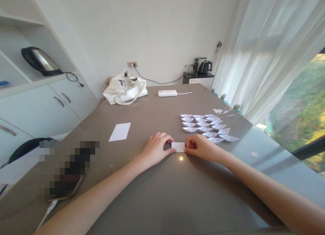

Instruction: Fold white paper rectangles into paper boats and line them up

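Between my two hands is a small white piece of paper (178, 147), a rectangle wider than it is tall. My left hand (159, 145) pinches its left edge between thumb and fingers. At the right edge, my right hand (199, 147) grips the paper the same way, its other fingers curled. Several folded white paper boats (203, 124) stand in rows on the table just beyond my right hand. Farther left lies a flat white sheet of paper (120, 131), apart from my left hand.
The grey table (162, 201) carries a white bag (124, 89) and a white power strip (167, 93) toward the back. A pixelated phone-like device (71, 177) with a white cable lies near my left forearm. Paper scraps (221, 111) lie beyond the boats.
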A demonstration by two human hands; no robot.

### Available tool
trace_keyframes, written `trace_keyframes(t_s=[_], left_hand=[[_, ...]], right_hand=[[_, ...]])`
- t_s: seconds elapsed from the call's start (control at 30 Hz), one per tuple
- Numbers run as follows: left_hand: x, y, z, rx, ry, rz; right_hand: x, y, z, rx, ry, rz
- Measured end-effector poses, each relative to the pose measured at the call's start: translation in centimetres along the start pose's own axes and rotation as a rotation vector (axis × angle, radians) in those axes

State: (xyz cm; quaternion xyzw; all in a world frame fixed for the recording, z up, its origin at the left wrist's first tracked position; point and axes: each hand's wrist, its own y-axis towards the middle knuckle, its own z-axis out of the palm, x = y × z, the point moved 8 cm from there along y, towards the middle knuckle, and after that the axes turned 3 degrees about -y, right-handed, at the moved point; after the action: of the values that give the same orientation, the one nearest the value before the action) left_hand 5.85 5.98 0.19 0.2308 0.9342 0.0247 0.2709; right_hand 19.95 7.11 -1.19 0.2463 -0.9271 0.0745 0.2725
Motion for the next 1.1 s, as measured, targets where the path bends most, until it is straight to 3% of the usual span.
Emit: trace_keyframes(t_s=[0.2,0.33,0.57,0.7,0.9,1.1], left_hand=[[0.0,0.2,0.2,0.015,-0.146,0.06],[0.4,0.2,0.3,0.01,-0.301,0.067],[0.9,0.2,0.7,0.104,-0.538,0.129],[0.9,0.4,0.3,0.159,-0.495,0.201],[0.4,0.4,-0.8,0.094,-0.282,0.334],[1.1,0.5,-0.8,0.134,-0.269,0.209]], right_hand=[[2.0,-0.4,-2.1,-0.219,-0.043,-0.185],[3.0,-0.6,-1.6,-0.19,-0.028,-0.288],[3.3,-0.8,-1.0,-0.092,0.051,-0.296],[3.2,-0.9,-0.5,-0.089,-0.069,-0.324],[4.4,-1.4,0.4,-0.041,-0.188,-0.397],[5.9,-2.1,0.8,-0.037,-0.272,-0.465]])
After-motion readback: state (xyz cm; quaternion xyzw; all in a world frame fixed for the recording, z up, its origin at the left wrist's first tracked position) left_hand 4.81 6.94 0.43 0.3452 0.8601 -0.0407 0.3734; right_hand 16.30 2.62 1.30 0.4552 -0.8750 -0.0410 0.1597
